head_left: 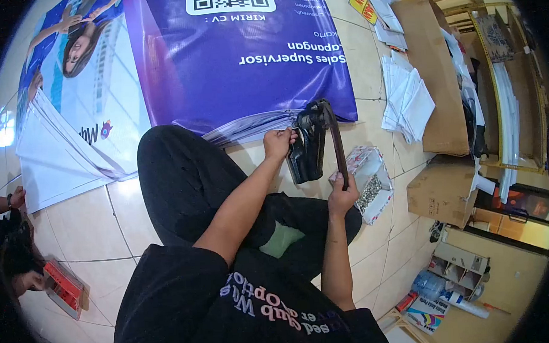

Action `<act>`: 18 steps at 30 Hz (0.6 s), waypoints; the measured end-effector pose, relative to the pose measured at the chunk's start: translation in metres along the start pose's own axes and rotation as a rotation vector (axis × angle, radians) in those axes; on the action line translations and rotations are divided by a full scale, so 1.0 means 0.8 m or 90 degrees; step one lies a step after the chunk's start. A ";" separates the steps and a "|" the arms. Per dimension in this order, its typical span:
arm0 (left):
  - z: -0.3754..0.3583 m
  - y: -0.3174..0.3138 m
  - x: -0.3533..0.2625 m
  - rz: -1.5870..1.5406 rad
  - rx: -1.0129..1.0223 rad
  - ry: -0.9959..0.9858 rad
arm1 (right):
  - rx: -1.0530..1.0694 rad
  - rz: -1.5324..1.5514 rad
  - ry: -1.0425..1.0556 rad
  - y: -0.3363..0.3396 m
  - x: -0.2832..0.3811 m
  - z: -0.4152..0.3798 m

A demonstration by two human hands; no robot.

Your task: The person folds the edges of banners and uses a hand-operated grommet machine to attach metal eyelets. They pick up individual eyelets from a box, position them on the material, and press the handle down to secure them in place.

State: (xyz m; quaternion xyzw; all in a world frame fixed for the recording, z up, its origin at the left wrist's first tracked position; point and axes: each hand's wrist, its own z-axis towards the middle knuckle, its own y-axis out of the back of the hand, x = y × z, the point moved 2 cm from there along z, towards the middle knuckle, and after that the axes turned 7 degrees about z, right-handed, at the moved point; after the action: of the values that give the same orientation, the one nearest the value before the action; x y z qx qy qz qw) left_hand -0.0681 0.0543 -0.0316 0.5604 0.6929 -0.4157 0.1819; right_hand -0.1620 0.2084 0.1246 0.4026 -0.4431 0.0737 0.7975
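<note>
A black hand press (307,144) with a long lever handle (334,135) stands at the lower edge of a stack of purple printed banners (240,87). My right hand (343,196) is closed round the end of the lever. Beside the press, my left hand (279,143) pinches at the banner edge, close to the press's left side; what lies between its fingertips is too small to make out. Right of the press is a patterned box (379,188) holding many small metal pieces (368,193).
White and blue banners (89,136) lie at the left, near another person's hands (19,198) and a red box (65,288). White sheets (406,95), cardboard boxes (429,73) and a wooden shelf (497,88) are at the right. Shelf-like compartments (456,271) stand lower right.
</note>
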 end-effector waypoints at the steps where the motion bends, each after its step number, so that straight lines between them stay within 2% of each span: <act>1: 0.001 0.001 0.005 0.001 0.002 0.002 | 0.006 -0.015 -0.020 0.003 0.013 0.003; 3: 0.004 0.001 0.004 0.076 0.010 -0.030 | 0.008 -0.028 -0.037 0.005 0.020 0.006; 6: 0.000 0.003 0.000 0.084 0.006 -0.027 | 0.019 -0.048 -0.011 0.004 0.020 0.005; 11: 0.004 0.003 0.005 0.031 0.010 -0.010 | -0.014 0.033 -0.012 -0.006 -0.007 -0.001; 18: -0.002 0.000 -0.004 0.027 0.003 0.006 | 0.006 0.013 -0.021 -0.005 -0.001 -0.006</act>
State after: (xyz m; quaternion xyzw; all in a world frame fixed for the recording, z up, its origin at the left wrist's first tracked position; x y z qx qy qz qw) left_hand -0.0665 0.0536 -0.0287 0.5778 0.6804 -0.4107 0.1858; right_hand -0.1574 0.2093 0.1206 0.4027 -0.4600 0.0774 0.7876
